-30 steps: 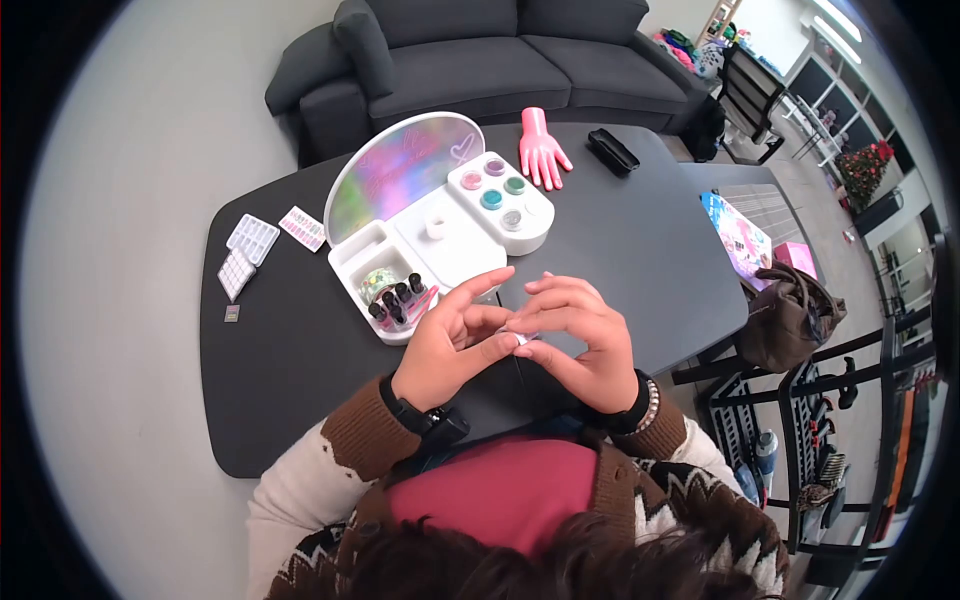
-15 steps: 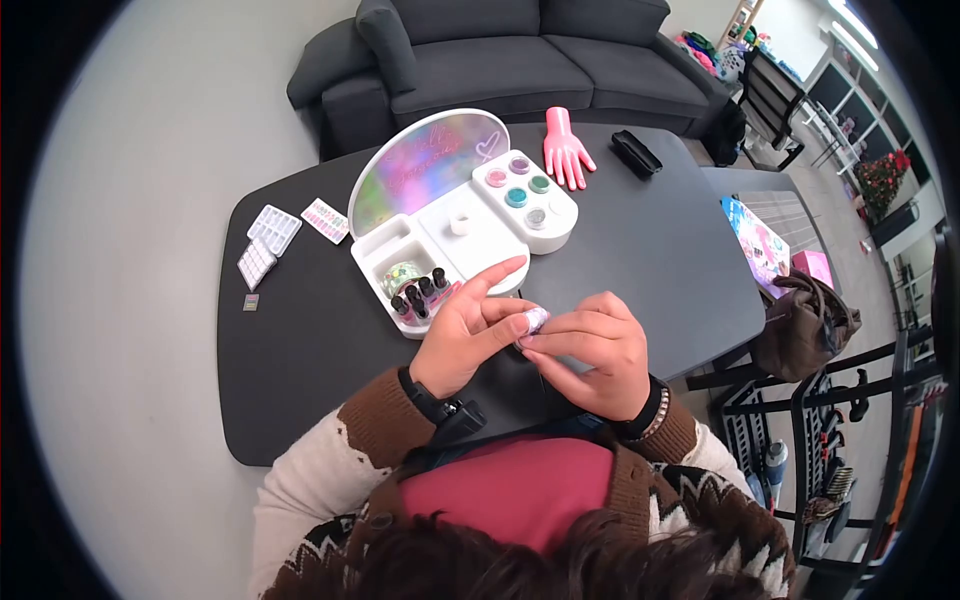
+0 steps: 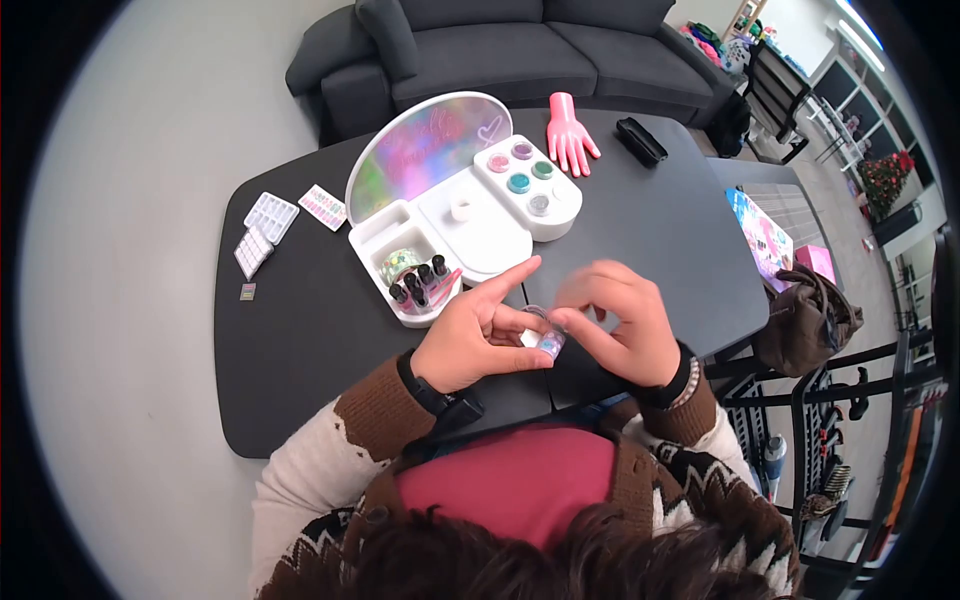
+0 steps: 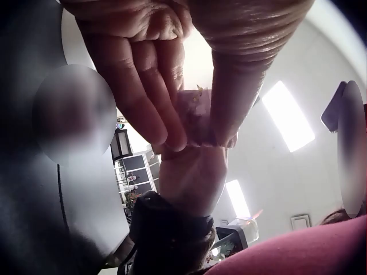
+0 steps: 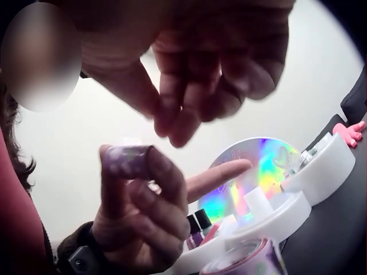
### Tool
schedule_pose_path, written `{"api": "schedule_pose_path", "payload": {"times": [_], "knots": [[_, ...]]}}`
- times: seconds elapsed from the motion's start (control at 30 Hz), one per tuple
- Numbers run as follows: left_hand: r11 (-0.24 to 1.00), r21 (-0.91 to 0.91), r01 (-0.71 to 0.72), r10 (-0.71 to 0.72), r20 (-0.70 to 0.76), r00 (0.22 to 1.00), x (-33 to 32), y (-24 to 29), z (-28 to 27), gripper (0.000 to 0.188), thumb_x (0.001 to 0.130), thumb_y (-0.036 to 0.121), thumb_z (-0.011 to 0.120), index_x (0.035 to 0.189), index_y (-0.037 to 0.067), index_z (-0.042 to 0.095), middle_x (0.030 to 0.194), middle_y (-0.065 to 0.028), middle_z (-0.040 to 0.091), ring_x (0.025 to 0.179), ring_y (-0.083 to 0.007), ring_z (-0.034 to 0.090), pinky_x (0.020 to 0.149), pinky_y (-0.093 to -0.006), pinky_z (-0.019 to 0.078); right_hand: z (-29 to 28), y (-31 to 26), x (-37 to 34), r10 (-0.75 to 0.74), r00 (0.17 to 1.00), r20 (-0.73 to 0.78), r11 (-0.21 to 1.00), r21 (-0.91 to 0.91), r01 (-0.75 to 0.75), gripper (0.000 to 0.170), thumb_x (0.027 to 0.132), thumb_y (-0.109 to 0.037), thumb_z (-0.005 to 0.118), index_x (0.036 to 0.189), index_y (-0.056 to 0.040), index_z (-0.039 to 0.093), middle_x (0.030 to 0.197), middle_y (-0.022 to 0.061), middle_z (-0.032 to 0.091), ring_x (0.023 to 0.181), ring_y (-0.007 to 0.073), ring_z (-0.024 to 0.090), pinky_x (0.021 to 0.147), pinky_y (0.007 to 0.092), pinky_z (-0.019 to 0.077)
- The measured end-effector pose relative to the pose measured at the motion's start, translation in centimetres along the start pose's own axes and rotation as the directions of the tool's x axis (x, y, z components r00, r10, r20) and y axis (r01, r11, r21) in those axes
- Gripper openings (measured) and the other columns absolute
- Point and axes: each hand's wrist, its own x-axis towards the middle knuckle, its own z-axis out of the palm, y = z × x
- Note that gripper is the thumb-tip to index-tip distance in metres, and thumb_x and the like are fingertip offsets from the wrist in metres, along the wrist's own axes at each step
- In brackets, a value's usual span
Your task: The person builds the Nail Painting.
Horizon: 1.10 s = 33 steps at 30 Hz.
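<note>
near the middle of the head view, the left hand (image 3: 475, 343) is clamped on a small purple-patterned cylinder (image 3: 552, 343), beside the white case (image 3: 487, 247). the right hand (image 3: 632, 325) curls just beside it, fingertips bunched together; whether they pinch anything, i cannot tell.

left hand (image 3: 470, 338) pinching, right hand (image 3: 632, 322) curled nearby
</note>
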Motion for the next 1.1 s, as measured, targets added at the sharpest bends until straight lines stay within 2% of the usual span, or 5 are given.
{"api": "schedule_pose_path", "payload": {"times": [0.1, 0.33, 0.63, 0.8, 1.1], "knots": [[0.998, 0.061, -0.011, 0.009, 0.032, 0.999, 0.1, -0.2, 0.0, 0.116, 0.092, -0.003, 0.087, 0.177, 0.000, 0.009, 0.118, -0.0106, 0.081, 0.104, -0.0070, 0.072, 0.093, -0.0251, 0.0560, -0.1, 0.5, 1.8, -0.246, 0.917, 0.314, 0.968, 0.032, 0.249, 0.019, 0.092, -0.005, 0.079, 0.110, -0.0130, 0.078, 0.134, 0.0112, 0.064, 0.119, 0.0332, 0.062, 0.100, 0.0421, 0.0506], [0.997, 0.069, -0.040, 0.037, 0.042, 0.998, 0.3, 0.3, -0.3, 0.111, 0.096, -0.003, 0.084, 0.177, 0.003, 0.008, 0.123, -0.0166, 0.079, 0.113, -0.0159, 0.075, 0.104, -0.0321, 0.0584, -0.7, -0.4, 2.9, -0.228, 0.893, 0.388, 0.955, -0.089, 0.283, 0.018, 0.091, -0.002, 0.076, 0.106, -0.0101, 0.075, 0.130, 0.0102, 0.066, 0.118, 0.0350, 0.064, 0.102, 0.0451, 0.0535], [0.986, -0.068, -0.151, 0.147, -0.066, 0.987, 0.9, -0.3, -2.1, 0.090, 0.112, 0.015, 0.070, 0.176, 0.001, 0.008, 0.127, -0.0198, 0.079, 0.120, -0.0157, 0.072, 0.110, -0.0328, 0.0522, 0.6, 0.3, 2.6, -0.356, 0.934, 0.036, 0.932, -0.050, 0.358, 0.026, 0.088, -0.004, 0.084, 0.114, -0.0099, 0.079, 0.107, 0.0062, 0.078, 0.106, 0.0307, 0.073, 0.095, 0.0429, 0.0578], [0.966, 0.130, -0.222, 0.242, -0.169, 0.955, 1.2, -1.6, -2.3, 0.077, 0.115, 0.037, 0.064, 0.169, -0.002, 0.024, 0.138, -0.0238, 0.073, 0.131, -0.0278, 0.071, 0.116, -0.0415, 0.0534, 0.2, 0.9, 1.5, -0.167, 0.982, 0.086, 0.978, -0.108, 0.176, 0.028, 0.089, -0.006, 0.084, 0.117, -0.0116, 0.083, 0.102, 0.0080, 0.077, 0.098, 0.0325, 0.073, 0.089, 0.0440, 0.0591], [0.993, 0.034, -0.112, 0.116, -0.156, 0.981, 1.0, -1.5, -1.9, 0.067, 0.116, 0.036, 0.061, 0.166, 0.003, 0.030, 0.152, -0.0278, 0.063, 0.132, -0.0312, 0.070, 0.112, -0.0421, 0.0567, 1.5, 1.3, 0.0, 0.010, 0.981, 0.195, 0.981, -0.192, 0.028, 0.014, 0.094, -0.011, 0.078, 0.107, -0.0068, 0.075, 0.103, 0.0139, 0.075, 0.094, 0.0357, 0.073, 0.085, 0.0457, 0.0598]]}}
